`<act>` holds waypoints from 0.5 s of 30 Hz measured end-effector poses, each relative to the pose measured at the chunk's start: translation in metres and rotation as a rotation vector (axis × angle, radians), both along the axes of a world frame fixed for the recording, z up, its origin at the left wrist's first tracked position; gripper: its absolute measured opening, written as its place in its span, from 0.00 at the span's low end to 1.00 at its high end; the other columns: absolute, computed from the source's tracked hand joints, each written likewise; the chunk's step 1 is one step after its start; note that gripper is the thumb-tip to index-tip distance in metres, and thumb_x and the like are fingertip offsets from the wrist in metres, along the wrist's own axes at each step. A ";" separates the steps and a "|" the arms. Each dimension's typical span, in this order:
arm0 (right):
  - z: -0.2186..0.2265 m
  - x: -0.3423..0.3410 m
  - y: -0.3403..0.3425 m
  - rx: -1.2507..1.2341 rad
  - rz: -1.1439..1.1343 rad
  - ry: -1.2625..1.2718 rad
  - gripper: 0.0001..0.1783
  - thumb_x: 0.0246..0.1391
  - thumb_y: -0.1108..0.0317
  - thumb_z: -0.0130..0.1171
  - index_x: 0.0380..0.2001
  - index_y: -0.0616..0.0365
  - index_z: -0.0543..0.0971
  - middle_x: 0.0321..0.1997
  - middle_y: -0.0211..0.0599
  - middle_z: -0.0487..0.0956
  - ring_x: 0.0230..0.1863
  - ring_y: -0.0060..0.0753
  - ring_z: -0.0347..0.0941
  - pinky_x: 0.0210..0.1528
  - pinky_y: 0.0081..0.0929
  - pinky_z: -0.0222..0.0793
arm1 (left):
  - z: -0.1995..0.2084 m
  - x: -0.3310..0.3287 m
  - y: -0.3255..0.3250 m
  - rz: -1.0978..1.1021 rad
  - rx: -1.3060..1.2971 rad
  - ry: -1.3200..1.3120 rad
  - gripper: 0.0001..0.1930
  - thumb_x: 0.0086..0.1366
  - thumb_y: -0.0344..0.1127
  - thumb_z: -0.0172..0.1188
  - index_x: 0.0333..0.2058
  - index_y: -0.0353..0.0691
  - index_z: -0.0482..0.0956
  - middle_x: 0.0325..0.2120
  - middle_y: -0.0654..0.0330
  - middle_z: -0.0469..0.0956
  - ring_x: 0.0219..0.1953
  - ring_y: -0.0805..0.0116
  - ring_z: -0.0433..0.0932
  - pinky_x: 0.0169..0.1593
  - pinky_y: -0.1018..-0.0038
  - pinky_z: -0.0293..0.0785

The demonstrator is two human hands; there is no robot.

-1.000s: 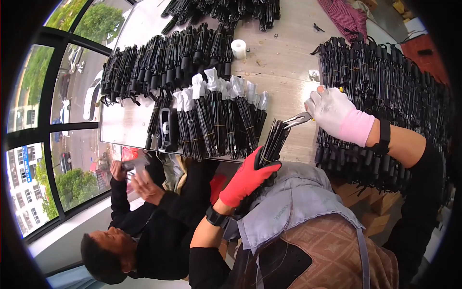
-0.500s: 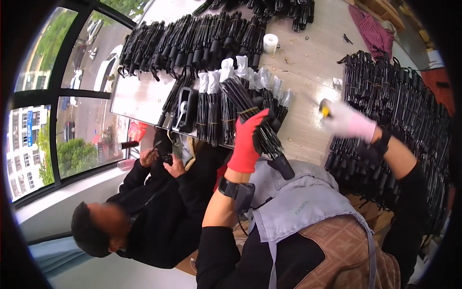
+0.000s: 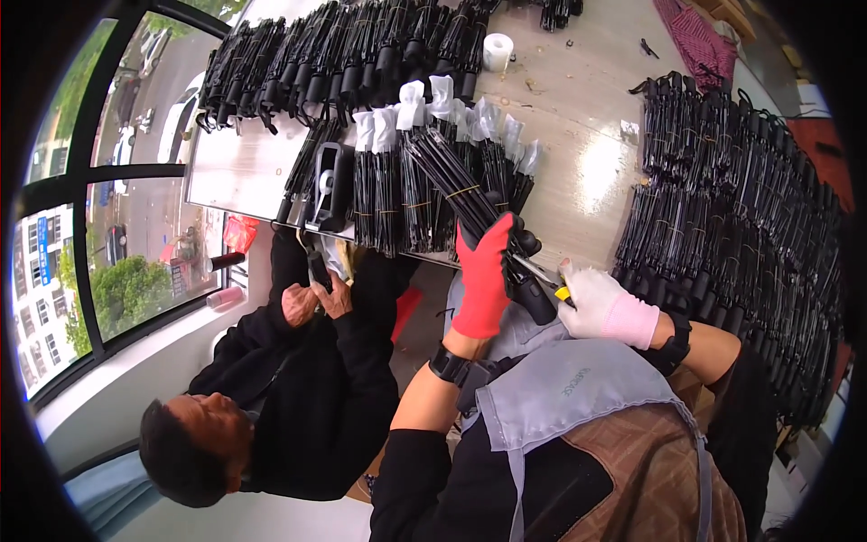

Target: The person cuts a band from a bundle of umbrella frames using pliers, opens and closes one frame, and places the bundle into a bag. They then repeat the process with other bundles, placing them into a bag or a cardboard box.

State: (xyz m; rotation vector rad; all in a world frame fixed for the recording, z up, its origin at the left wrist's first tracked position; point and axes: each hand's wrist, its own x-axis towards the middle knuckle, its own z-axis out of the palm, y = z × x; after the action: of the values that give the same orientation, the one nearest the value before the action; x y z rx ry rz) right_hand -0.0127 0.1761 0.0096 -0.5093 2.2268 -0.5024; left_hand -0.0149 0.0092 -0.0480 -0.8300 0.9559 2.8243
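In a red glove, my left hand (image 3: 485, 278) is wrapped round a bundle of black folding umbrella frames (image 3: 444, 173), tilted over the table's near edge. A tan band circles the bundle, and black handles (image 3: 535, 303) stick out below the glove. My right hand (image 3: 601, 305), in a white and pink glove, is closed on a slim metal tool with a yellow handle (image 3: 564, 294). The tool's tip reaches in beside the handles; its exact kind is partly hidden by my fingers. Just beyond stand several banded umbrella frames (image 3: 420, 212) with white plastic sleeves (image 3: 411, 104) on their ends.
Piles of umbrella frames cover the table's right (image 3: 722, 199) and far left (image 3: 348, 54). A black tape dispenser (image 3: 331, 185) stands near the left edge, with a white roll (image 3: 497, 52) farther back. A co-worker (image 3: 307, 397) sits at my left, holding a dark piece.
My right hand has come left and down from over the table to the bundle, bringing the yellow-handled tool against it. My left hand keeps its grip. The co-worker's hands have drawn together.
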 end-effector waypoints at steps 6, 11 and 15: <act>0.001 -0.001 -0.003 0.040 0.029 -0.006 0.26 0.45 0.69 0.51 0.44 0.81 0.64 0.23 0.64 0.74 0.29 0.65 0.74 0.35 0.51 0.71 | 0.008 -0.001 0.001 -0.003 -0.032 0.019 0.16 0.60 0.26 0.60 0.47 0.38 0.68 0.27 0.62 0.73 0.25 0.72 0.75 0.28 0.73 0.77; 0.014 -0.016 -0.006 0.094 0.128 -0.010 0.26 0.43 0.70 0.52 0.43 0.81 0.66 0.26 0.63 0.76 0.31 0.63 0.75 0.36 0.49 0.72 | -0.006 0.000 0.006 0.003 -0.184 0.009 0.18 0.61 0.26 0.58 0.49 0.37 0.66 0.26 0.60 0.73 0.23 0.69 0.74 0.29 0.72 0.75; 0.027 -0.039 -0.013 0.135 0.274 -0.059 0.24 0.42 0.71 0.53 0.44 0.76 0.67 0.30 0.63 0.76 0.33 0.62 0.75 0.37 0.46 0.73 | -0.002 0.001 0.005 0.027 -0.372 -0.031 0.14 0.61 0.28 0.62 0.43 0.40 0.68 0.26 0.67 0.72 0.24 0.77 0.73 0.29 0.78 0.71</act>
State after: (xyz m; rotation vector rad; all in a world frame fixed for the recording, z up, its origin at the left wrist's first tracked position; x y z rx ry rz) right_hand -0.0518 0.1629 0.0370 -0.7051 2.0758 -0.2206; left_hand -0.0137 0.0142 -0.0498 -0.9179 1.5030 2.6838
